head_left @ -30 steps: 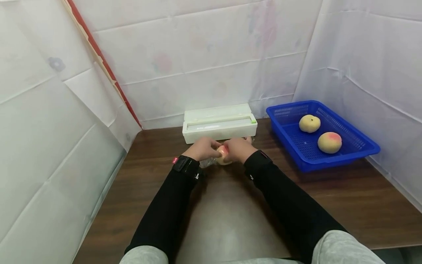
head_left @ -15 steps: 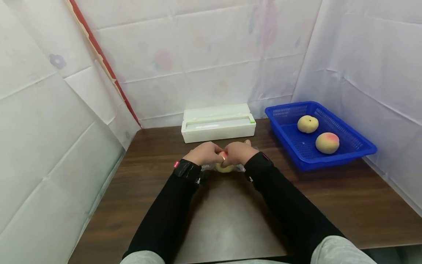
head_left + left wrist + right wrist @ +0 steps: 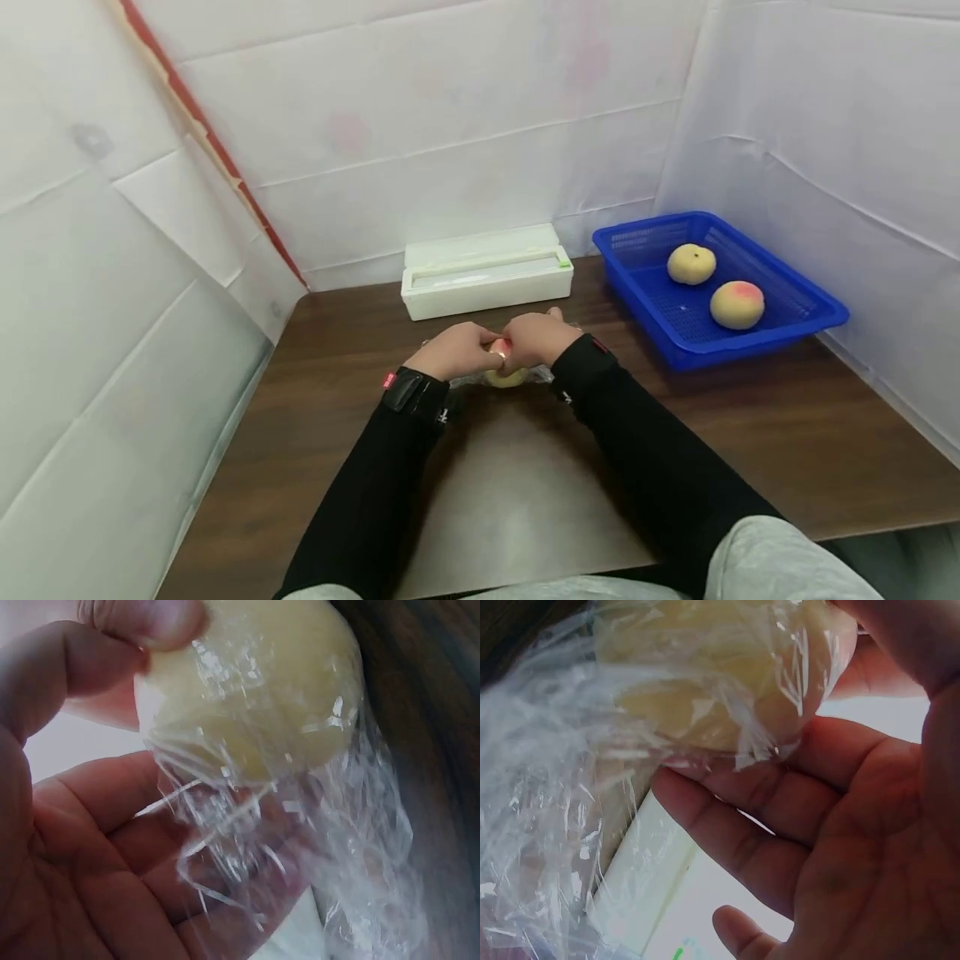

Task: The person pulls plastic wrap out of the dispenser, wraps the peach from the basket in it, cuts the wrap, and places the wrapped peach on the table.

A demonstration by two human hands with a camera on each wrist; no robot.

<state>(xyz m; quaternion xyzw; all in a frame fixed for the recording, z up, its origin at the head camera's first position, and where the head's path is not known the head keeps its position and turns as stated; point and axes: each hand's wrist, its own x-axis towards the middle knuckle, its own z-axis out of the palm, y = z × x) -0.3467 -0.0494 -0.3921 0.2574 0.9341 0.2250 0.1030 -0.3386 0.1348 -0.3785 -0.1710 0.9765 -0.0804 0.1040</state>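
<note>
Between both hands, near the middle of the table in the head view, is a peach with a yellowish lower side and a pink top. Clear cling film clings to its surface and bunches out loosely at both sides. My left hand holds the peach from the left, with thumb and fingers bent about it. From the right, my right hand pinches at the top, its fingertips close to the left ones. In the right wrist view, film trails off the peach. The hands hide much of the fruit in the head view.
Behind the hands stands a long white cling film box with its lid raised. A blue basket at the right holds two more peaches. White sheeting encloses the back and sides of the brown table.
Both hands have drawn closer together over the top of the peach, covering more of it. Hands and peach have come slightly nearer the body, away from the white box.
</note>
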